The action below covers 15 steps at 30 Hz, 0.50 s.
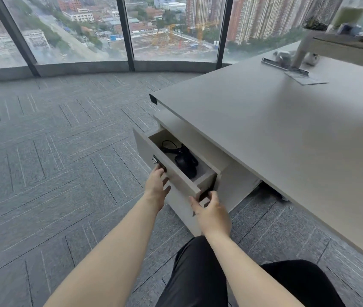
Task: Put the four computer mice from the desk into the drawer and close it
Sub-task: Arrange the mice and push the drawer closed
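The top drawer (145, 149) of a beige cabinet under the desk (264, 120) stands partly open. Inside it lie black computer mice (186, 162) with a black cable; how many I cannot tell. My left hand (156, 185) rests flat against the drawer front, fingers by the metal lock. My right hand (211, 209) touches the drawer's near corner, fingers spread, holding nothing. No mouse shows on the desk top.
A monitor arm base (295, 69) and a grey sheet sit at the desk's far side, with small grey objects behind. Grey carpet (54, 151) runs left to floor-to-ceiling windows. My legs in black trousers (198, 273) are below the cabinet.
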Each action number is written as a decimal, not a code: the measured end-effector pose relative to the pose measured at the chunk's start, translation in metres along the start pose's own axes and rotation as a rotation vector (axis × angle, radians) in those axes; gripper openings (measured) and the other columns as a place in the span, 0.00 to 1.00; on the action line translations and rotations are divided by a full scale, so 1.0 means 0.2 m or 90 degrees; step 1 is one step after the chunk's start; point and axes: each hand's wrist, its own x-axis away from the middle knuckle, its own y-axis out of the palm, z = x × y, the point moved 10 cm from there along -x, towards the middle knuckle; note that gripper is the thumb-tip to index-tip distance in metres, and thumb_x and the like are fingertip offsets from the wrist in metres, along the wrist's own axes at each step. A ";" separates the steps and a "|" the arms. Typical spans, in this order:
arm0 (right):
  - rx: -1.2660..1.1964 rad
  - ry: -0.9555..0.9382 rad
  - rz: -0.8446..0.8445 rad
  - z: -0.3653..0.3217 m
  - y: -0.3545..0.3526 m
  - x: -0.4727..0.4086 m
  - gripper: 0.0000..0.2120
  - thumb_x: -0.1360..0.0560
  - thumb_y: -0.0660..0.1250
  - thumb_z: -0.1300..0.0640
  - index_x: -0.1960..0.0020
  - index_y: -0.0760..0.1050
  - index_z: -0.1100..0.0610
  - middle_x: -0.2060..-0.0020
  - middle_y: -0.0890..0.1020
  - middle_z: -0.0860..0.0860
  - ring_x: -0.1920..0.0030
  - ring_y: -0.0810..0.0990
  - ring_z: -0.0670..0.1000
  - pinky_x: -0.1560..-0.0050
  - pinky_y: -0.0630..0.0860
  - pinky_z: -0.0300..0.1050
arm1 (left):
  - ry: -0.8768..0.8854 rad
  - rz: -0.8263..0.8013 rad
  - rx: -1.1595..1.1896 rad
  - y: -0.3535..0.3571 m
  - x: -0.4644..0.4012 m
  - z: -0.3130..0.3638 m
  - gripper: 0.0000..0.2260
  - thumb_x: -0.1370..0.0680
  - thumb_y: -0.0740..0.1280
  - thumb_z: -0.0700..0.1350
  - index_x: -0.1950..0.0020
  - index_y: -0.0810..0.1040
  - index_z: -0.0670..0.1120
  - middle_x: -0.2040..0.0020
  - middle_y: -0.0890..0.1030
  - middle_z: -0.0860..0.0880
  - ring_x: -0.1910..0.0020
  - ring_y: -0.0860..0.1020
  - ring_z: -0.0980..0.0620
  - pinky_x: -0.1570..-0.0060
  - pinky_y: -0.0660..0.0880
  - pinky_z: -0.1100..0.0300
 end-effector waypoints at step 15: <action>-0.121 0.128 -0.008 0.19 -0.12 -0.31 0.42 0.30 0.60 0.29 0.24 0.54 0.48 0.30 0.73 0.55 0.33 0.74 0.60 0.37 0.73 0.59 | -0.028 -0.049 0.011 0.41 -0.24 -0.05 0.19 0.19 0.53 0.50 0.29 0.68 0.57 0.37 0.71 0.58 0.31 0.70 0.50 0.37 0.68 0.52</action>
